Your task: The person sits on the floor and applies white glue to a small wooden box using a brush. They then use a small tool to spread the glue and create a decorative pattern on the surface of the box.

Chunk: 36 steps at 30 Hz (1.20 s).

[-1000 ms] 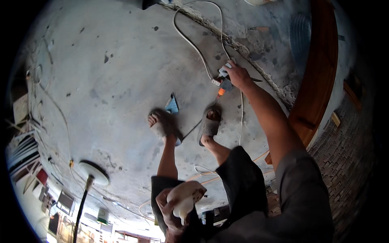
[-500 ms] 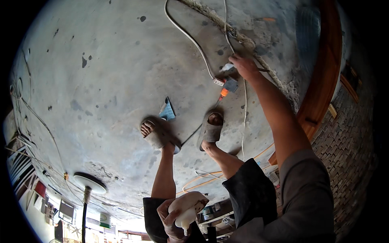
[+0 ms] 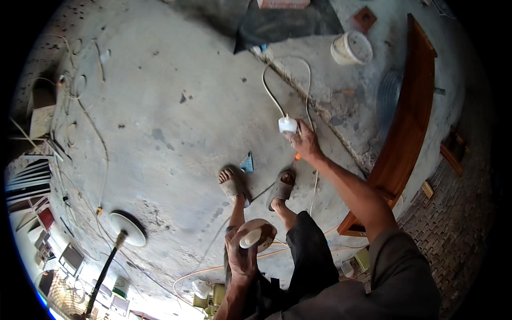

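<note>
My right hand [image 3: 305, 143] is raised off the floor, its fingers closed on a white plastic piece with a small pointed tip [image 3: 288, 125], perhaps a cap. My left hand [image 3: 242, 256], close to my body, grips a rounded white bottle with brown smears [image 3: 261, 229]. A pale spout or neck on it faces up. Below my right hand lies an orange cable connector [image 3: 297, 157], partly hidden by the hand. A looped grey cable [image 3: 272, 96] runs along the floor beyond the white piece.
A blue triangular scrap [image 3: 246, 162] lies between my sandalled feet. Along the right stands a long reddish-brown wooden board [image 3: 400, 144]. Farther off are a white bucket [image 3: 341, 50] and a black sheet [image 3: 288, 24]. A round disc base with a pole [image 3: 128, 226] stands at left.
My right hand has lifted from near the floor toward me with the white piece. The left hand has moved up and right with the bottle. The view has tilted toward the far floor.
</note>
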### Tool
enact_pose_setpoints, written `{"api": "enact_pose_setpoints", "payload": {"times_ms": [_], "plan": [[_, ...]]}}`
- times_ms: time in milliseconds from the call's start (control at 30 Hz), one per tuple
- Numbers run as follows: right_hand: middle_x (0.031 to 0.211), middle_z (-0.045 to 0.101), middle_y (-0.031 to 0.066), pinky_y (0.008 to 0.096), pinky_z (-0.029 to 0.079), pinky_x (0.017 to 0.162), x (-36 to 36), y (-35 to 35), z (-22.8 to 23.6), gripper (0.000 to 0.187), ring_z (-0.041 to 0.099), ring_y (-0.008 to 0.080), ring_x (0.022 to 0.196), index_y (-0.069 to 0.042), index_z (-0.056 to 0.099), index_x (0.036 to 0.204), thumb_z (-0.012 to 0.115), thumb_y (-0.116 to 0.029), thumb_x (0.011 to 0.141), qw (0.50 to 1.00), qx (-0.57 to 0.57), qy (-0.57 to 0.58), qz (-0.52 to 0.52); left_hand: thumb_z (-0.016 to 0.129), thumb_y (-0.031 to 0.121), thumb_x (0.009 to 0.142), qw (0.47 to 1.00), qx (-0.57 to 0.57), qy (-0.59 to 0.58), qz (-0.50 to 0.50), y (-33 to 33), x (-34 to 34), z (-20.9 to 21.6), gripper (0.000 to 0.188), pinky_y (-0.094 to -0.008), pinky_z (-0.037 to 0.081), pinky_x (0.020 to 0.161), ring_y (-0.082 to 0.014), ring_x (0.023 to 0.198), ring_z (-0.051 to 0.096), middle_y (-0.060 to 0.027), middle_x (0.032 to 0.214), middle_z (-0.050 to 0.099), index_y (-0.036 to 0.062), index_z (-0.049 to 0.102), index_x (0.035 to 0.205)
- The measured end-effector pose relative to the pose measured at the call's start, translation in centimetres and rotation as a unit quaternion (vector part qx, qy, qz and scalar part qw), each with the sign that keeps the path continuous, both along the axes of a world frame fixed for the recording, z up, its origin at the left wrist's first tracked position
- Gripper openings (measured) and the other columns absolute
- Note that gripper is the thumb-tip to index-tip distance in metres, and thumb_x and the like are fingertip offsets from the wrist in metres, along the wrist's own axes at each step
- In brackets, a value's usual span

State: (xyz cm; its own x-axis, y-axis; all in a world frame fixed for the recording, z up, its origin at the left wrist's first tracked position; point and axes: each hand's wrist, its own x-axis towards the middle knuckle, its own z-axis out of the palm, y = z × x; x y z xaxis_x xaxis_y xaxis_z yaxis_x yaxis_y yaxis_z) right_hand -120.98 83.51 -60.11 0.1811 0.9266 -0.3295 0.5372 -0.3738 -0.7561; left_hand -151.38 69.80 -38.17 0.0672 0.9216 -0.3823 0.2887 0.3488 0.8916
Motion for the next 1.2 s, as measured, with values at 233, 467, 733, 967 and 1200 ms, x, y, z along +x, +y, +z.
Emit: {"api": "enact_pose_setpoints", "payload": {"times_ms": [233,467,733,967,1200], "plan": [[0.106,0.072,0.0179,0.0409,0.053,0.083,-8.2,5.0,24.5,0.045,0.07,0.0342,0.097,-0.004,0.059,0.123,0.075,-0.033,0.092,0.996,0.086,0.018,0.012,0.062,0.002,0.096,0.997,0.079,-0.005,0.025,5.3,-4.7,10.1,0.038,-0.0419,0.044,0.102,-0.033,0.117,0.054,-0.0192,0.128,0.053,0.0021,0.052,0.132],[0.131,0.062,0.0152,0.0376,0.049,0.103,-8.1,4.9,37.1,0.041,0.062,0.0264,0.12,-0.001,0.057,0.131,0.071,-0.01,0.093,0.97,0.167,0.145,0.102,0.062,0.003,0.096,0.993,0.112,-0.009,-0.047,14.6,-2.9,13.0,0.034,-0.043,0.047,0.099,-0.037,0.113,0.057,-0.0183,0.124,0.061,0.0024,0.058,0.129],[0.15,0.046,0.0171,0.0397,0.049,0.104,-2.6,10.9,42.4,0.037,0.054,0.036,0.13,-0.013,0.071,0.114,0.081,-0.008,0.079,0.948,0.167,0.124,0.24,0.062,0.007,0.099,0.989,0.035,-0.05,-0.134,24.9,4.7,16.3,0.03,-0.0387,0.049,0.099,-0.0297,0.116,0.06,-0.0161,0.124,0.06,0.0046,0.061,0.129],[0.145,0.056,0.0127,0.0384,0.052,0.101,1.8,18.1,47.0,0.042,0.059,0.0305,0.127,-0.011,0.069,0.118,0.081,-0.007,0.078,0.932,0.107,0.15,0.311,0.079,0.008,0.082,0.982,0.058,-0.086,-0.158,30.9,10.1,21.4,0.053,-0.0375,0.048,0.1,-0.0296,0.118,0.059,-0.0139,0.125,0.059,0.0084,0.06,0.131],[0.138,0.06,0.0111,0.0395,0.053,0.101,2.2,25.9,48.4,0.04,0.06,0.0307,0.127,-0.008,0.067,0.116,0.08,-0.007,0.078,0.908,0.164,0.134,0.361,0.074,0.006,0.083,0.983,0.135,-0.021,-0.123,36.2,10.9,22.6,0.045,-0.0395,0.049,0.096,-0.0336,0.11,0.06,-0.0169,0.118,0.059,0.0068,0.062,0.126]]}}
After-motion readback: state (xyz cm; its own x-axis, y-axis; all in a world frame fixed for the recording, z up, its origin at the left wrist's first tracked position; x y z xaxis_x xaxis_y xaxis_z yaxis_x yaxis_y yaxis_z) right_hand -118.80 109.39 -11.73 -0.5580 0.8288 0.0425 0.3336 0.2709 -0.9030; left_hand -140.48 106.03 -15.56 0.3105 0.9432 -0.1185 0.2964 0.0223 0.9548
